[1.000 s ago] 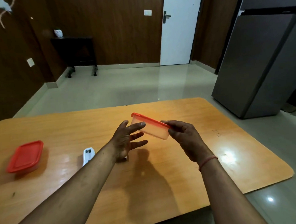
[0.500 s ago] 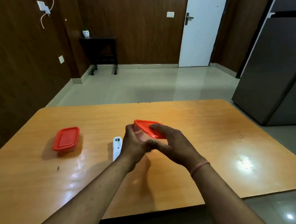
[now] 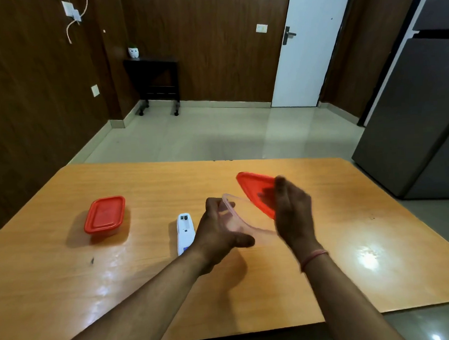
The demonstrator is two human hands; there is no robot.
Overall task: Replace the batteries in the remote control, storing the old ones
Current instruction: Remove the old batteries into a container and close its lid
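Observation:
My left hand [image 3: 218, 230] grips a small clear plastic container [image 3: 243, 219], tilted above the wooden table [image 3: 328, 281]. My right hand [image 3: 292, 213] holds its red lid [image 3: 255, 187], lifted off and angled up to the right of the container. The container's inside is hard to see. A white remote control [image 3: 185, 231] lies on the table just left of my left wrist, partly hidden by it. A second clear container with a red lid [image 3: 105, 215] sits closed at the table's left.
A small dark mark [image 3: 92, 260] lies on the table near the front left. A grey refrigerator [image 3: 411, 123] stands to the right of the table. Beyond the table are tiled floor, a white door [image 3: 313, 43] and a dark side table [image 3: 156, 82].
The lid, which was on the container, has come off in my right hand and swung up to the right. My left hand took hold of the container. The view shifted.

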